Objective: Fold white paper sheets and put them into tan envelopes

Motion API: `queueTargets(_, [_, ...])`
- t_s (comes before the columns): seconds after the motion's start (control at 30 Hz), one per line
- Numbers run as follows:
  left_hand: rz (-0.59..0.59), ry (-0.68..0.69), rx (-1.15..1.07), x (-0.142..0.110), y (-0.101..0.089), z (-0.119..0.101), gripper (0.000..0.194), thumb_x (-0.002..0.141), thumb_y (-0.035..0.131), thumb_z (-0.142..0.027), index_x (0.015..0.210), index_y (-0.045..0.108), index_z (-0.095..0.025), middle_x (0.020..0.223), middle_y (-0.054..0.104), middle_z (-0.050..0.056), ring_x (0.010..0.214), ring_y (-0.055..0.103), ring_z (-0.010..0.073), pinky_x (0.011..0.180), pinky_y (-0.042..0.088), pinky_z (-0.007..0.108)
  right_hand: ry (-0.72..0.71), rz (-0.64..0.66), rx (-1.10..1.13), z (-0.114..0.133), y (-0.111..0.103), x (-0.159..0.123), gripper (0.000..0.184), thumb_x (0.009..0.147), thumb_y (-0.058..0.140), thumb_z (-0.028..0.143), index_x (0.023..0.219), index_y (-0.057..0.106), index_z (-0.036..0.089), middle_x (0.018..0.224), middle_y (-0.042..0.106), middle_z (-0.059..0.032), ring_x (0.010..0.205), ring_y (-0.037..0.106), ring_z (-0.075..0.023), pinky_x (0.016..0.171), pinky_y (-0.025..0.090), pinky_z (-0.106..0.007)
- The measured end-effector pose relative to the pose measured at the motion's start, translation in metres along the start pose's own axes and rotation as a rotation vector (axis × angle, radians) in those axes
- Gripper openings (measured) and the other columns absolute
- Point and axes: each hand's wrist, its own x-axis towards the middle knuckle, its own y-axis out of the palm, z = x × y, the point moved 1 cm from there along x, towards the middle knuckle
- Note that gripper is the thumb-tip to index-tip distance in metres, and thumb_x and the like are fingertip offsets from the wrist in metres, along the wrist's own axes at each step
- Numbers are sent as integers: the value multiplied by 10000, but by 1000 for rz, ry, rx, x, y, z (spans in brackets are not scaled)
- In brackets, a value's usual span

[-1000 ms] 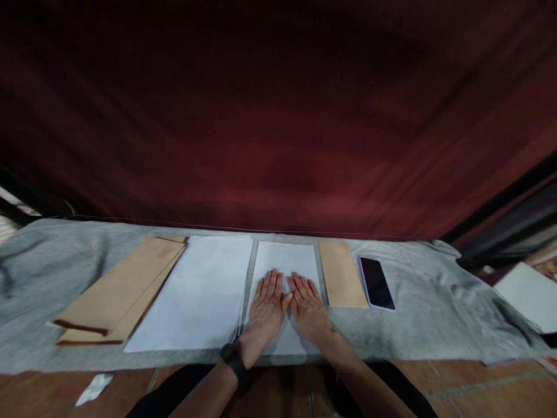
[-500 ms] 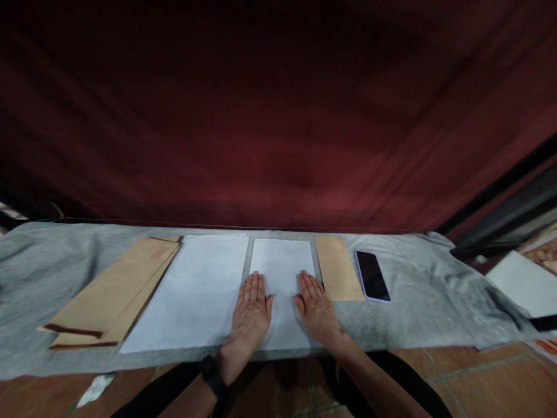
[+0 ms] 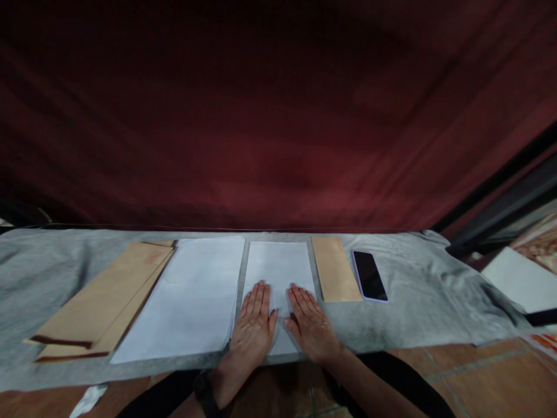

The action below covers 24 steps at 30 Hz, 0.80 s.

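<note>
Both my hands lie flat, fingers stretched out, on a white sheet of paper (image 3: 278, 264) in the middle of a grey cloth (image 3: 413, 313). My left hand (image 3: 253, 326) covers the sheet's lower left part. My right hand (image 3: 310, 325) rests on its lower right part, close beside the left. Neither hand holds anything. A black band shows at my left wrist.
A stack of white paper (image 3: 191, 299) lies left of the sheet, and brown envelopes (image 3: 102, 299) lie further left. Right of the sheet are one brown envelope (image 3: 334, 269) and a dark phone (image 3: 369, 274). A red curtain (image 3: 278, 116) hangs behind. More white paper (image 3: 520, 278) lies far right.
My hands moved apart over the sheet, then slid back toward me and closer together. The view shifted slightly.
</note>
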Motion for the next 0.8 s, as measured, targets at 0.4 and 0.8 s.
queueTargets(0.4, [-9,-28,50,39,-13,-3,533,996,359,-303,1416,519,-15,1489,514,224,1422,452,314,1204,331,501,195,40,136,-9,-12,25,503,1064,339,364,1497,467,143,1525,496,-121,1435,438,-236,1200,370,-469])
queueTargets(0.8, [118,-74,18,103,21,7,564,963,341,-184,1518,420,-125,1611,364,121,1516,277,274,1238,261,476,247,27,71,-13,34,95,481,1079,319,344,1498,467,158,1549,461,-108,1464,391,-229,1213,333,-461])
